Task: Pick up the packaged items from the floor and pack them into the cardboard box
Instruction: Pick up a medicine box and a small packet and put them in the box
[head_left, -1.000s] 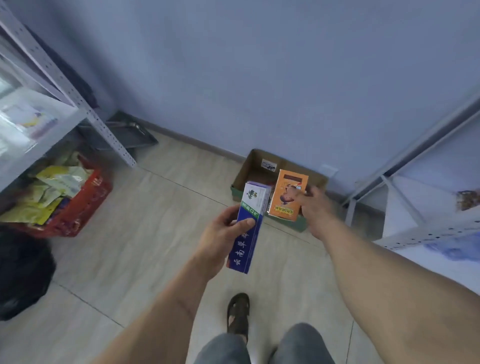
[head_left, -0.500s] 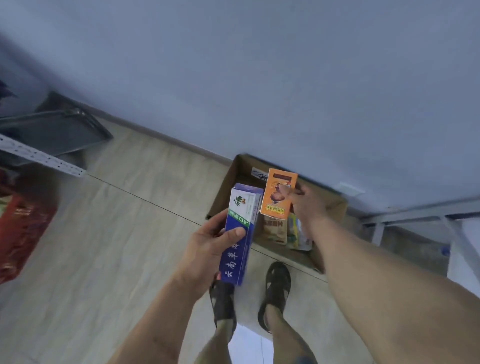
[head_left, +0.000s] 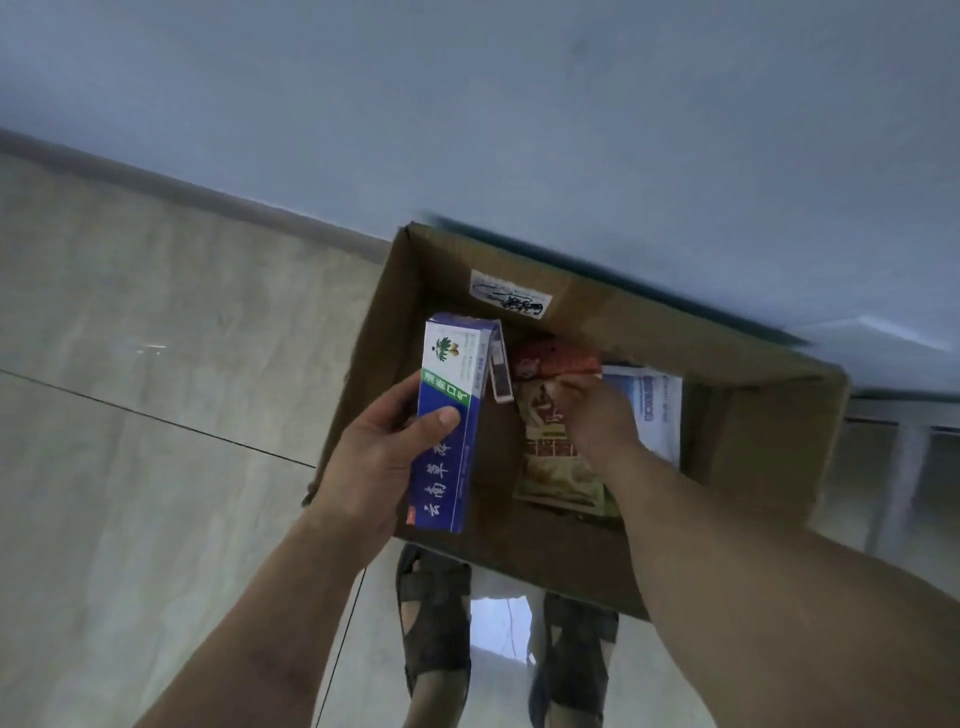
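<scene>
Orange carton, in right hand (head_left: 597, 415) 0.5 s ago, is now out of sight; that hand's low in open brown cardboard box (head_left: 769, 441) over snack packets, grip can't tell. Left hand (head_left: 384, 457) grasps tall blue-white carton (head_left: 452, 415) over box's left edge, next to go in.

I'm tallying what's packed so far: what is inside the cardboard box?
Inside the cardboard box: a brown snack packet, a red packet and a white-blue package. The right hand covers parts of them.
</scene>
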